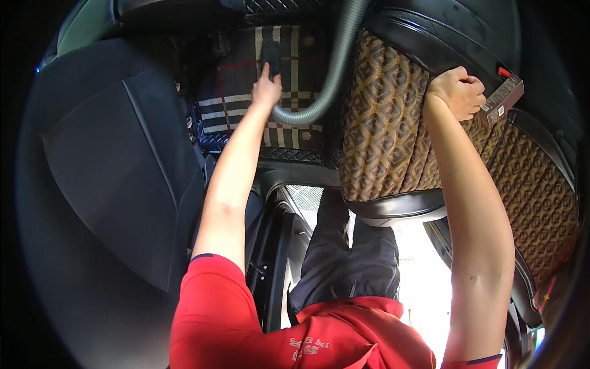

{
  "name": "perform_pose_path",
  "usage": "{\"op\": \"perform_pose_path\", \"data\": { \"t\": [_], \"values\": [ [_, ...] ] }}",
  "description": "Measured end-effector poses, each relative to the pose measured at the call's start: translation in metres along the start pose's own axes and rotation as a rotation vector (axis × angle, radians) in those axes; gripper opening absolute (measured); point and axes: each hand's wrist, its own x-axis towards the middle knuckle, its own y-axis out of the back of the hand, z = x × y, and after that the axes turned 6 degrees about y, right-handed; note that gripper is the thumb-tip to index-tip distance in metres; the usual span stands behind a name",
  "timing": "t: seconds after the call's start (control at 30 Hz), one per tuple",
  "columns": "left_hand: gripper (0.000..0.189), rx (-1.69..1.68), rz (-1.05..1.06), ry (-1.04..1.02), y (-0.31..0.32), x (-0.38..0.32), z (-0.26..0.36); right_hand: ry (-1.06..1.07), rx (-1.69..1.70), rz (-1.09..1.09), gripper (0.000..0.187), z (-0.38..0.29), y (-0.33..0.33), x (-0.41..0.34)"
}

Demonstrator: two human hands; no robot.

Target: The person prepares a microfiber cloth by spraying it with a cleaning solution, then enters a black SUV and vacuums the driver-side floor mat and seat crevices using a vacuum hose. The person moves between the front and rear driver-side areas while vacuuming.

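Observation:
My left hand [266, 91] grips a dark vacuum cleaner nozzle [271, 56], its index finger stretched along the top. The nozzle's flat head lies on a plaid car floor mat [239, 99]. From behind the hand a grey corrugated vacuum hose [333, 76] curves right and up out of the picture. My right hand [456, 92] leans as a fist on a car seat with a brown patterned cover [392, 115]. Right beside its knuckles is a small brown printed box [502, 101] on the seat. The palm side of the fist is hidden.
A dark front seat back [115, 161] fills the left side. Below is the open car door [281, 249] with the sill [299, 174] above it. A red seat-belt buckle [504, 72] sticks up behind the box. The patterned backrest [534, 193] stands at the right.

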Motion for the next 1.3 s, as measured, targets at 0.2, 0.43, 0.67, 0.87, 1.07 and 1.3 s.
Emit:
{"op": "perform_pose_path", "data": {
  "t": [0.2, 0.43, 0.67, 0.87, 1.07, 1.3],
  "values": [
    [0.069, 0.059, -0.229, -0.151, -0.038, -0.106, -0.038, -0.004, 0.005, -0.019, 0.029, -0.001, 0.002, -0.001],
    [0.066, -0.091, -0.137, 0.083, -0.020, -0.030, 0.016, 0.003, 0.007, 0.007, 0.028, -0.001, 0.000, 0.000],
    [0.067, -0.169, -0.317, -0.006, -0.025, -0.091, 0.001, 0.004, 0.008, 0.028, 0.029, 0.001, -0.002, 0.000],
    [0.063, 0.061, -0.190, 0.036, -0.022, -0.049, -0.005, 0.002, 0.023, 0.007, 0.030, 0.000, 0.000, -0.001],
    [0.066, -0.104, -0.297, -0.016, -0.044, -0.095, -0.057, 0.014, 0.004, -0.001, 0.029, 0.000, 0.000, -0.001],
    [0.072, -1.179, 0.166, 0.323, -0.005, 0.051, 0.005, -0.003, 0.021, -0.012, 0.029, -0.001, 0.001, -0.001]
  ]
}}
